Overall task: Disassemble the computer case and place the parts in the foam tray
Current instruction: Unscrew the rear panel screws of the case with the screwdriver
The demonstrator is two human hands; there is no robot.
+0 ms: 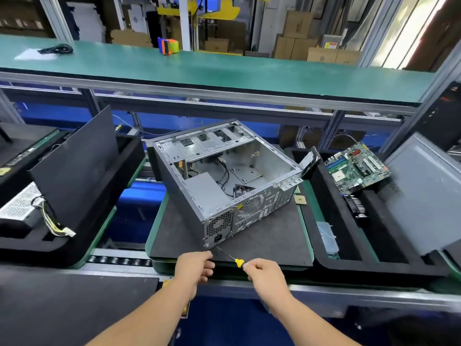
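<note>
An open grey computer case [224, 176] lies on its side on a dark mat [262, 240], with the power supply and loose black cables still inside. My right hand [264, 272] holds a screwdriver with a yellow handle [238, 262], its tip near the case's lower rear corner. Just below that same corner my left hand [197, 267] has curled fingers; whether it pinches something small is unclear. A black foam tray [331, 216] stands to the right, holding a green motherboard [356, 168], a grey side panel [424, 191] and a drive [310, 162].
On the left stands another black foam tray [62, 248] with a dark side panel [77, 166] and a power supply with wires [22, 206]. A small clear plastic box [326, 237] lies beside the right tray. A green shelf [224, 68] runs overhead behind the case.
</note>
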